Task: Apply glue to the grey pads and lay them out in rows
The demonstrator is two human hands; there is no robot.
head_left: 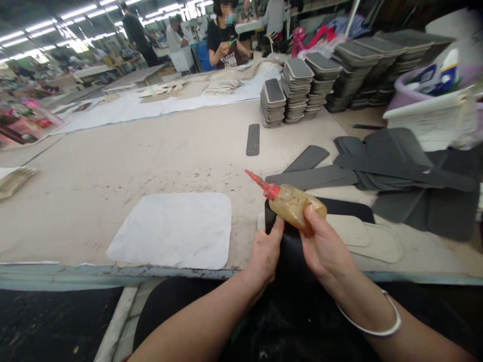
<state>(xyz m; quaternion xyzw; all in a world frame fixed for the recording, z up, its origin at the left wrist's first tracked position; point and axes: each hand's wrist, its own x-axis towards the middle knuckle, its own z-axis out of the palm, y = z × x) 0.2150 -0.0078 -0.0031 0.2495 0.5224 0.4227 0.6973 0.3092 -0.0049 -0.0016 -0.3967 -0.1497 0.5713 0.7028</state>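
My right hand (326, 246) is wrapped round a squeeze glue bottle (290, 203) of cloudy amber plastic, its red nozzle tilted up to the left. Close by, my left hand (266, 251) pinches a black sheet piece (290, 254) at the table's front edge, thumb on top. Part of that piece lies behind the bottle and hands. Beige rounded panels (377, 241) rest on the table to the right of the bottle. A white sheet with rounded corners (177, 229) lies flat to the left of my hands.
Dark grey cut pieces (426, 186) overlap at the right, and a small grey strip (253, 140) lies farther back. Tall stacks of panels (296, 95) stand behind them, beside a purple basket (405, 95). A co-worker (226, 40) sits across the table.
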